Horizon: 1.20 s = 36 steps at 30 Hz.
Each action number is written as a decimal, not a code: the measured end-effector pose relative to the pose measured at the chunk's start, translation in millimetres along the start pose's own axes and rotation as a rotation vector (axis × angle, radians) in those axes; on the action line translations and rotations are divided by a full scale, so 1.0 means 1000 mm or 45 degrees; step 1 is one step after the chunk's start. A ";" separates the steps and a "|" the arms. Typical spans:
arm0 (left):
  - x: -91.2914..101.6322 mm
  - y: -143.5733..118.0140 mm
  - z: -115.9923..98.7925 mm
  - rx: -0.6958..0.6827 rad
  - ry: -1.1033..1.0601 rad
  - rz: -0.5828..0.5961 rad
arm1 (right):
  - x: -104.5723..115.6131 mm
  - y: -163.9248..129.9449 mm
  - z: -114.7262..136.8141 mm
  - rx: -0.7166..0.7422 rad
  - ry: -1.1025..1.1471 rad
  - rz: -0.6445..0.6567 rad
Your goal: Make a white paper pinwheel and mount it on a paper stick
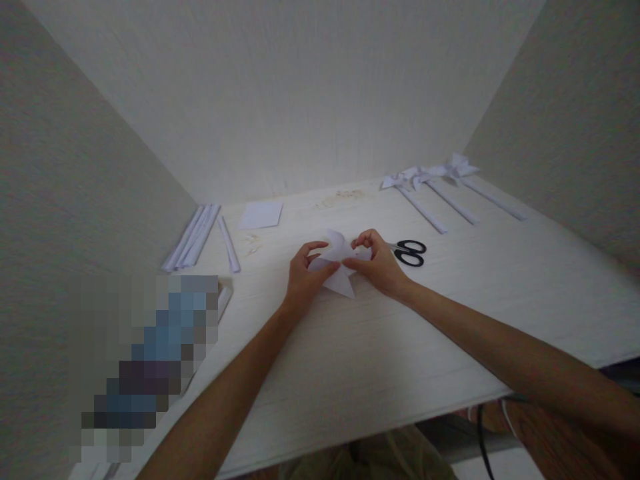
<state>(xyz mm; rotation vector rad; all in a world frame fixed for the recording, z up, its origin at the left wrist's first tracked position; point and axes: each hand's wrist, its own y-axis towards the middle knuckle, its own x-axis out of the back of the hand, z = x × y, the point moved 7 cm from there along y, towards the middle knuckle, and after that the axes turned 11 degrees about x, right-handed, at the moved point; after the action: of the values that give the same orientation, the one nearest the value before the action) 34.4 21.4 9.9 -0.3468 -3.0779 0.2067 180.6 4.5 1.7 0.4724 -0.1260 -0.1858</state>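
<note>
Both my hands meet at the middle of the white table (380,347) around a folded white paper piece (339,265) with pointed flaps. My left hand (304,275) pinches its left side with thumb and fingers. My right hand (379,261) grips its right side, fingers curled over the top. The paper rests on or just above the tabletop; I cannot tell which. Black-handled scissors (410,253) lie just right of my right hand.
Several rolled white paper sticks (193,237) lie at the back left, one more stick (229,244) beside them. A flat white paper square (261,215) lies behind. Three finished paper pinwheels on sticks (434,188) lie at the back right. A blurred object (150,353) sits at left.
</note>
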 end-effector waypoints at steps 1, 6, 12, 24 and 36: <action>-0.002 0.001 0.001 0.030 -0.022 0.064 | -0.001 0.001 -0.003 -0.029 0.043 0.034; -0.005 0.006 0.005 0.143 -0.161 0.299 | -0.011 0.000 -0.005 -0.144 0.250 0.396; -0.010 0.004 0.001 0.124 0.049 0.453 | -0.020 -0.008 0.010 -0.157 0.235 0.746; -0.014 -0.001 -0.008 -0.057 0.423 0.405 | -0.022 -0.009 0.013 -0.083 0.193 0.732; -0.001 0.002 -0.002 -0.049 0.257 0.018 | -0.013 -0.005 0.003 -0.143 0.192 0.377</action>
<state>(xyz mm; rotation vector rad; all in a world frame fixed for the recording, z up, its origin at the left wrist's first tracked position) 36.4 23.7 11.5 -0.3671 -2.8843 0.1054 166.6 1.7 1.3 0.3493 -0.0363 0.1326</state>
